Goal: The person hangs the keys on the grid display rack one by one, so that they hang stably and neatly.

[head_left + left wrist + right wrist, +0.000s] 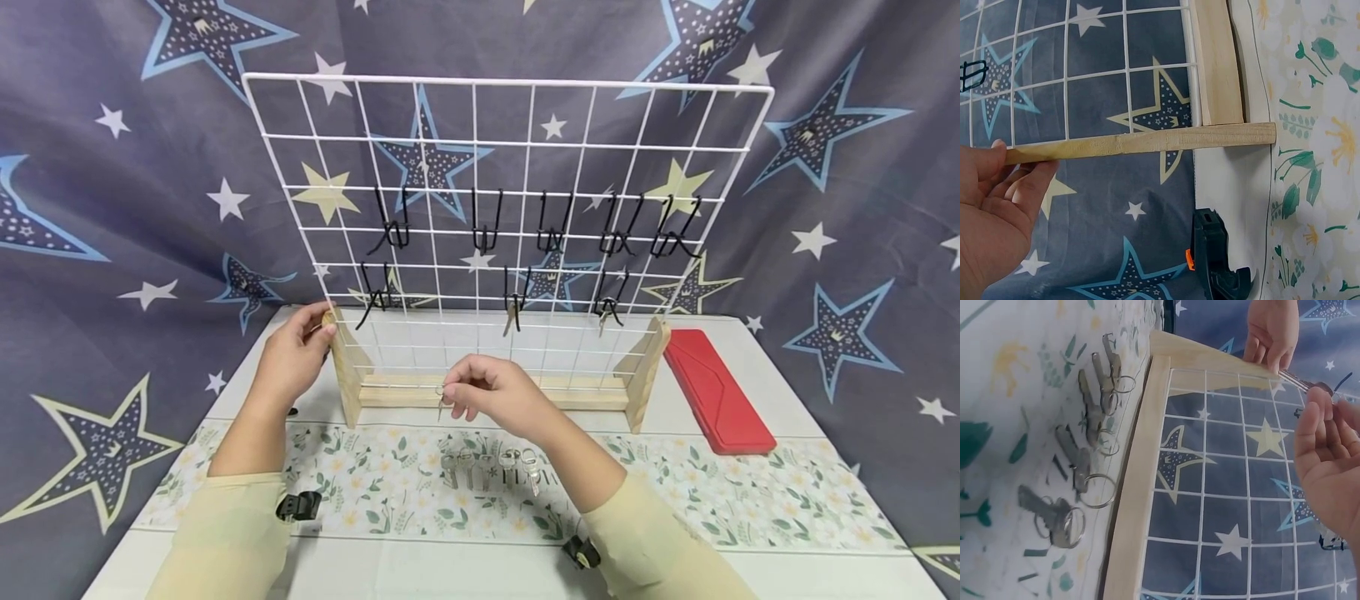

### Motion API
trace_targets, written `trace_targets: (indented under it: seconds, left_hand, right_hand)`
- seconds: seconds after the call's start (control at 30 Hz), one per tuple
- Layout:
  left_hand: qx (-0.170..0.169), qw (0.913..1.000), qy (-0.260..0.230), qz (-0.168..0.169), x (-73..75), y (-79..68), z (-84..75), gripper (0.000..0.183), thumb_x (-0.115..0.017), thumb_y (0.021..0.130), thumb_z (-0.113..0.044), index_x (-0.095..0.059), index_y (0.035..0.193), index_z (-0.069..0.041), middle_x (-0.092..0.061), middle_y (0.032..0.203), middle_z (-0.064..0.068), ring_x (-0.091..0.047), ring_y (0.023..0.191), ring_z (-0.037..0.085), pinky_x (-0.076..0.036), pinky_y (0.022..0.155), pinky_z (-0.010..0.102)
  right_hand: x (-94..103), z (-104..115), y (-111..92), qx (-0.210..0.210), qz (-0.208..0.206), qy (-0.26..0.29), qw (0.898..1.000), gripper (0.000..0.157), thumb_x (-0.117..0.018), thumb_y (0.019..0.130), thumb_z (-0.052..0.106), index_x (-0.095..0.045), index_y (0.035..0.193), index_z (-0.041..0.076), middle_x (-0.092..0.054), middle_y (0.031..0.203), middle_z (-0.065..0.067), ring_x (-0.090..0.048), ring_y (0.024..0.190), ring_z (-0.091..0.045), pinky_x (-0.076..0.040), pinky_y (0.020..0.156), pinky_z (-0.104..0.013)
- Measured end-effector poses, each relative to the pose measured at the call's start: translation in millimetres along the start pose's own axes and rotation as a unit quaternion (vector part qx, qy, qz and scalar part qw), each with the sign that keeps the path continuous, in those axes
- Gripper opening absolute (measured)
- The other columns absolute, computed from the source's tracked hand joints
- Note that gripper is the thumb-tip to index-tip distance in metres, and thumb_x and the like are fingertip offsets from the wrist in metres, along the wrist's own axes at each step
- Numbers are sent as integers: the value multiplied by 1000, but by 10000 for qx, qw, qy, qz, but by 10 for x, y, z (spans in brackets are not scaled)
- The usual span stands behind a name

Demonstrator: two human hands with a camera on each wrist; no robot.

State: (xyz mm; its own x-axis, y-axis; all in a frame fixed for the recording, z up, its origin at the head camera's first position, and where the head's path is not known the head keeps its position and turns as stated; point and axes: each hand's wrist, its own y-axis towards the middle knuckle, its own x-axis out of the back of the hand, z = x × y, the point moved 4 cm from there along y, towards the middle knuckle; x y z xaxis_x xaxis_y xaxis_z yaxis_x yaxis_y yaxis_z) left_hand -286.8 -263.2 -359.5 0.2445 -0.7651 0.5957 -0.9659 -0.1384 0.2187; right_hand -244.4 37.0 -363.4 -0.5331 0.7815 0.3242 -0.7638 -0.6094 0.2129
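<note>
A white wire grid (495,82) stands between two wooden supports, with several black hooks (486,237) hung on it in two rows. My left hand (291,357) grips the top of the left wooden support (1147,142) between thumb and fingers. In front of the grid's lower left part, my right hand (504,398) pinches a key (441,406) by its ring end, its blade pointing down. One key (512,318) hangs on a lower-row hook near the middle, and another key (603,320) on the lower hook to its right. Several keys with rings (1060,522) lie on the table before the stand.
A red case (720,392) lies right of the stand. A floral runner (375,500) crosses the white table. Near the left support is a black clamp-like object with an orange part (1215,256). Star-printed cloth (885,250) hangs behind and at both sides.
</note>
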Motion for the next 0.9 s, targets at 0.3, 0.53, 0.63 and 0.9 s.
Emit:
trace_targets:
  seconds: [0.3, 0.53, 0.63, 0.9]
  left_hand:
    - [9, 10000, 25, 0, -2, 0, -3, 45, -46, 105, -29, -44, 147, -13, -52, 145, 16, -53, 129, 33, -50, 105, 47]
    - [8, 10000, 17, 4, -2, -5, 1, 45, -46, 105, -28, -44, 147, -12, -52, 144, 16, -53, 129, 32, -50, 105, 47]
    - [-17, 10000, -12, 14, -4, -2, -1, 45, -46, 105, -28, -44, 147, -12, -52, 144, 17, -53, 129, 33, -50, 105, 47]
    - [-49, 10000, -17, -35, 5, -9, 2, 44, -47, 105, -27, -45, 146, -12, -53, 143, 17, -54, 128, 32, -50, 104, 47]
  right_hand:
    - [-46, 137, 101, -8, 41, 98, 9999, 16, -60, 99, 28, -66, 103, 14, -69, 91, -5, -66, 82, -29, -61, 73, -37]
    - [-89, 217, 176, 143, 67, 139, 9998, 15, -62, 98, 25, -66, 104, 12, -69, 93, -8, -66, 80, -23, -61, 71, -37]
    - [-101, 253, 205, 194, 47, 181, 9996, 15, -62, 98, 24, -66, 104, 11, -70, 94, -9, -66, 79, -22, -61, 70, -37]
    - [-147, 368, 299, 245, 35, 278, 9993, 14, -63, 97, 24, -66, 101, 11, -69, 91, -9, -67, 79, -22, -62, 70, -38]
